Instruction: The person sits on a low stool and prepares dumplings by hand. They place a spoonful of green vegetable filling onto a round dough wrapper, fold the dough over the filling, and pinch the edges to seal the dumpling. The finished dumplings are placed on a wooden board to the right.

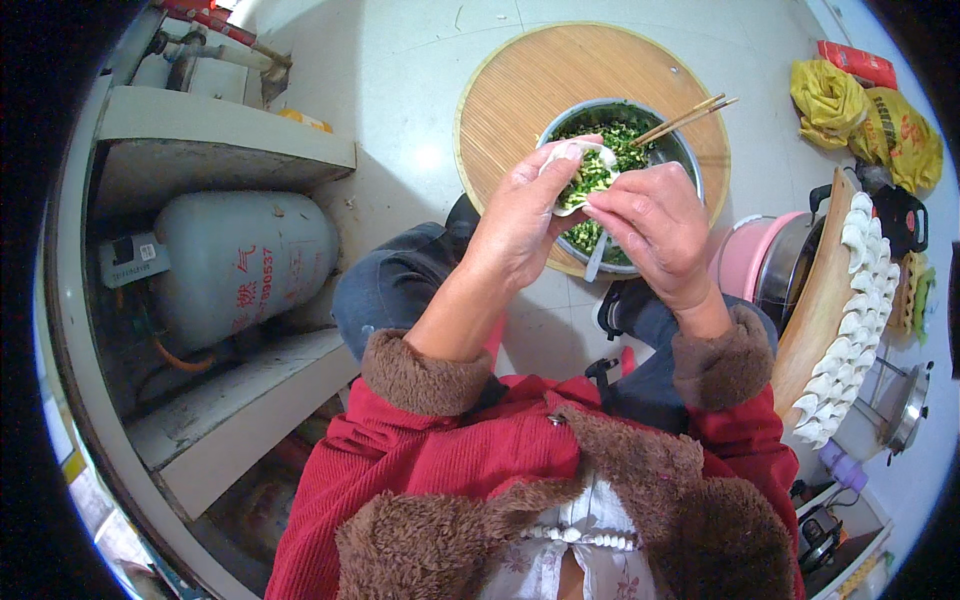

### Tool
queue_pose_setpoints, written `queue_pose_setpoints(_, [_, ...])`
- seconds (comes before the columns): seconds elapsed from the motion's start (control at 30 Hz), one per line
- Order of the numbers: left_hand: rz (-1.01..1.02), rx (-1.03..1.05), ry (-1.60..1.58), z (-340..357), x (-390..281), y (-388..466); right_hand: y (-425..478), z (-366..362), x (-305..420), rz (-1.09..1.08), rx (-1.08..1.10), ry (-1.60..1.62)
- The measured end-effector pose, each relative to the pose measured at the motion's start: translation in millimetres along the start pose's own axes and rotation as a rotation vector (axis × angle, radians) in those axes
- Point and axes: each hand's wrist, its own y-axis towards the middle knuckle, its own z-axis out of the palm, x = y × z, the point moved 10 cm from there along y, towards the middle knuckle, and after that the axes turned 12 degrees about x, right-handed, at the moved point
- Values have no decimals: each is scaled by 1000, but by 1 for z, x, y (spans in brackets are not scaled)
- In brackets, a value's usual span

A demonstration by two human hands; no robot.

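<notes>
My left hand (pixel 529 202) holds a round dough wrapper (pixel 559 159) above a metal bowl (pixel 699 166). Chopped green and yellow filling (pixel 591 178) lies on the wrapper. The fingertips of my right hand (pixel 652 225) pinch the wrapper's near right edge. More chopped green filling (pixel 619 136) is in the bowl, partly hidden by my hands. A pair of wooden chopsticks (pixel 686 120) leans on the bowl's far right rim. A pale spoon handle (pixel 596 256) shows at the near rim, below my right fingers.
The bowl stands on a round slatted tabletop (pixel 517 82). At the right, a wooden board (pixel 810 300) carries rows of white dumplings (pixel 851 315), near a pink bucket (pixel 750 251) and a metal pot (pixel 787 262). Yellow plastic bags (pixel 896 139) lie beyond. A gas cylinder (pixel 247 262) lies in the left shelf.
</notes>
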Motion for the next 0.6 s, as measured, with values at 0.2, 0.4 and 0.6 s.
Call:
queue_pose_setpoints(0.2, [-15, 53, 121, 5, 0, 0, 2, -5, -7, 55, -8, 34])
queue_pose_setpoints(0.4, [-32, 98, 152, 11, 0, 0, 2, -7, -16, 119, -29, 75])
queue_pose_setpoints(0.6, [-23, 145, 129, 21, -6, -3, 0, -5, -26, 173, -22, 100])
